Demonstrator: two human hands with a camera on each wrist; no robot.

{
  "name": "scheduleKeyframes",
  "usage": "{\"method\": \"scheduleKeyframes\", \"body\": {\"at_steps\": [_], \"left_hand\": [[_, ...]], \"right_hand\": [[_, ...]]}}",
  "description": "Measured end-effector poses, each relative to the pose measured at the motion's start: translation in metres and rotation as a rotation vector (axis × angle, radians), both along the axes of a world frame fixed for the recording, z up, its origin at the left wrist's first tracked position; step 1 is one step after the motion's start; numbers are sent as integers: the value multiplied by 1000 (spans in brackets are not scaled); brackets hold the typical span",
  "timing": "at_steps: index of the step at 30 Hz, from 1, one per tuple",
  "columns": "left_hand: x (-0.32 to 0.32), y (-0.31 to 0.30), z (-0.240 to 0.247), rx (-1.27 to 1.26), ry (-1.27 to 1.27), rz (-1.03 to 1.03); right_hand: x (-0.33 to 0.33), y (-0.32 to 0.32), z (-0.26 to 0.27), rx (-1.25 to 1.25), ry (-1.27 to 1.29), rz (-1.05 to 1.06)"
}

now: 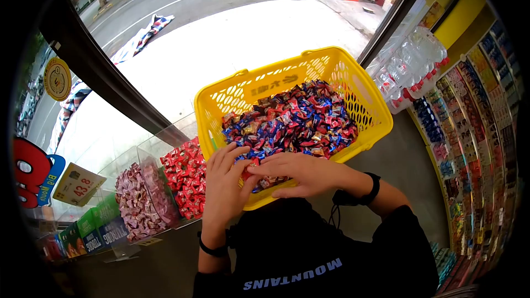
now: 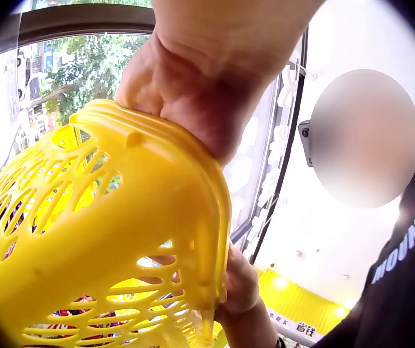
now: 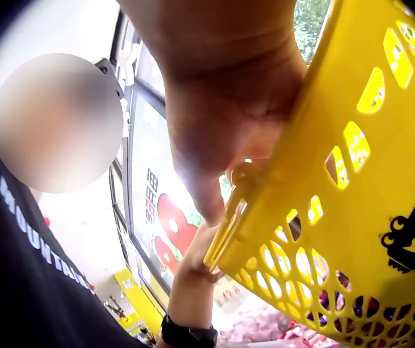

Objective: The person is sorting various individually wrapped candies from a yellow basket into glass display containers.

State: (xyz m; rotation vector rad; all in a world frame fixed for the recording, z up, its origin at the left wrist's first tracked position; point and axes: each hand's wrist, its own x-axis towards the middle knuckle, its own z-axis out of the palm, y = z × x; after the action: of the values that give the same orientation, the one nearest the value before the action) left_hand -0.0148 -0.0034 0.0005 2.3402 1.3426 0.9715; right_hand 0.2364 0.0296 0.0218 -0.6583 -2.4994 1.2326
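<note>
A yellow plastic basket (image 1: 381,124) holds a heap of wrapped candies (image 1: 292,116) in blue, red and some gold. Over its near rim both hands come together, low inside the near left corner. My left hand (image 1: 225,179) pinches a red wrapped candy (image 1: 249,169) between thumb and fingers. From the other side my right hand (image 1: 298,172) grips the same candy with its fingertips, its thumb lower, beside the rim. In the left wrist view the basket wall (image 2: 120,225) hides the left fingertips; the right wrist view shows the right thumb (image 3: 209,199) by the rim.
Left of the basket, clear bins hold red candies (image 1: 185,179) and pink candies (image 1: 141,201), with a price card (image 1: 79,184) beside them. Bottled water (image 1: 411,63) stands at the right, near packed snack shelves (image 1: 469,132). A dark window frame (image 1: 105,72) runs past the bins.
</note>
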Motion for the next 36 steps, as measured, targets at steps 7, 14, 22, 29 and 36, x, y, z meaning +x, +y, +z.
{"method": "scheduleKeyframes", "body": {"at_steps": [7, 14, 22, 29, 36], "left_hand": [[4, -2, 6, 15, 79, 5], [5, -1, 4, 36, 139, -8], [10, -4, 6, 58, 112, 42], [9, -11, 4, 177, 26, 123], [0, -14, -1, 267, -11, 126]], "right_hand": [[-7, -1, -11, 472, 194, -326], [-16, 13, -15, 628, 295, -227], [-17, 22, -30, 588, 369, -207], [-16, 19, -29, 588, 394, -258], [-12, 15, -26, 540, 359, -298]]}}
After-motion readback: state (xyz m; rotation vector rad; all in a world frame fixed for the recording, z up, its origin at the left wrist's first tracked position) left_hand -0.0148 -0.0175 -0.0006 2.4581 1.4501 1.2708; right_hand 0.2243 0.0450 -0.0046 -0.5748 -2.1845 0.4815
